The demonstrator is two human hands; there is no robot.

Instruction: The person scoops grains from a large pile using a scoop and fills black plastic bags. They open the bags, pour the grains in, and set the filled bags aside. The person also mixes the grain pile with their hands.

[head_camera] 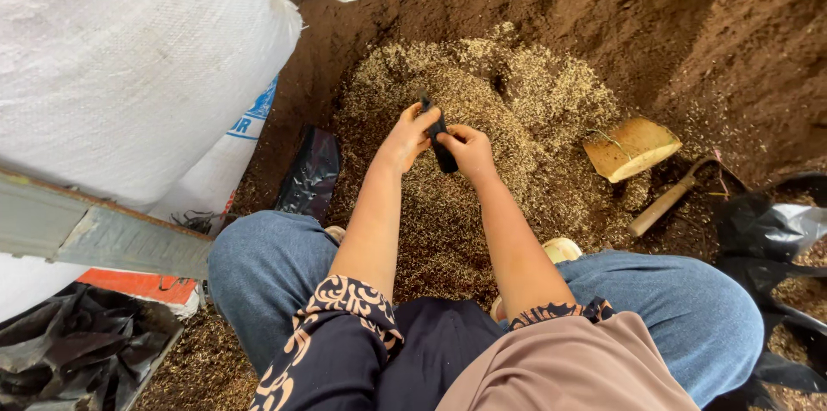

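My left hand [405, 137] and my right hand [469, 152] meet over a pile of pale husks [517, 101] on dark soil. Both pinch a small black plastic bag [442, 146], flat and narrow, held upright between them. The left fingers grip its upper end, the right hand holds its lower part. My knees in blue jeans spread to either side below the arms.
A large white woven sack [121, 58] stands at the left beside a grey metal bar [95, 234]. Black plastic bags lie by my left knee [310, 171], at the bottom left [77, 346] and at the right edge [771, 230]. A wooden-handled hoe [642, 161] lies to the right.
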